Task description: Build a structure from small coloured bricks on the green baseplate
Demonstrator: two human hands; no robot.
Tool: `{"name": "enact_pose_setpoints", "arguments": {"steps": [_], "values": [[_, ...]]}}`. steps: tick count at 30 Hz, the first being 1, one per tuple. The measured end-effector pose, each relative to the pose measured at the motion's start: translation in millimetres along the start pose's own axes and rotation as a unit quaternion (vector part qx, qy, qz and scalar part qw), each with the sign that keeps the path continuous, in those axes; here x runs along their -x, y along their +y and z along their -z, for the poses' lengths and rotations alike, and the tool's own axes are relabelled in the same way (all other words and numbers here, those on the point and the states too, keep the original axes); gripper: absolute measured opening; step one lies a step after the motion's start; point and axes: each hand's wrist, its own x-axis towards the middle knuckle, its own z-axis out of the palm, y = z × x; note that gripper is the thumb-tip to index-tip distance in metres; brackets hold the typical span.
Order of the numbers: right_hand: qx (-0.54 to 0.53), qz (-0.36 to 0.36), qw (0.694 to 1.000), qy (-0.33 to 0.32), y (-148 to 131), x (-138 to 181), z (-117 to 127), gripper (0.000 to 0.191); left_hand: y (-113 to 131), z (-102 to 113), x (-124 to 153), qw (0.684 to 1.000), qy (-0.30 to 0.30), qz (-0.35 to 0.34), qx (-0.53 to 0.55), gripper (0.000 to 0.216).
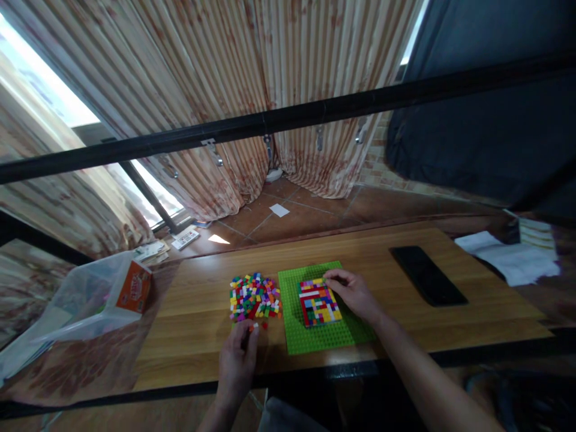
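A green studded baseplate [294, 342] lies on the wooden table, and a square block of multicoloured toy bricks [320, 303] is built up on it. My right hand [353, 293] reaches over the plate, thumb and fingers pinched at the block's far right corner. What its fingertips hold, if anything, is too small to make out. To the plate's left is a heap of loose coloured bricks [254, 295]. Just in front of the heap, my left hand [237, 354] has its fingers curled together, with a small white and red brick [255, 326] at the fingertips.
A black phone-like slab [427, 276] lies on the table's right side. Left of the table stands a clear plastic box [94, 294] with an orange label. Crumpled white paper [508, 258] is beyond the right edge. A dark metal bar [288, 120] crosses ahead, before the curtains [216, 72].
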Motion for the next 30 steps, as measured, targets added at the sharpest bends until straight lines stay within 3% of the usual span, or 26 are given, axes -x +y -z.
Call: {"name": "enact_pose_setpoints", "arguments": {"steps": [16,22,25,30], "values": [[0.049,0.02,0.998,-0.034,3,0,6,0.024,10,3,-2,0.999,-0.024,0.016,0.032,0.023],[0.023,0.016,0.995,0.096,1,25,16,0.043,26,13,-2,0.986,-0.035,0.07,0.147,0.025],[0.044,0.008,0.989,0.14,-11,51,8,0.039,46,8,0,0.949,-0.038,0.139,0.28,0.026],[0.045,0.037,0.998,0.028,-47,99,-29,0.031,85,-2,7,0.843,-0.099,0.244,0.468,0.03]]}}
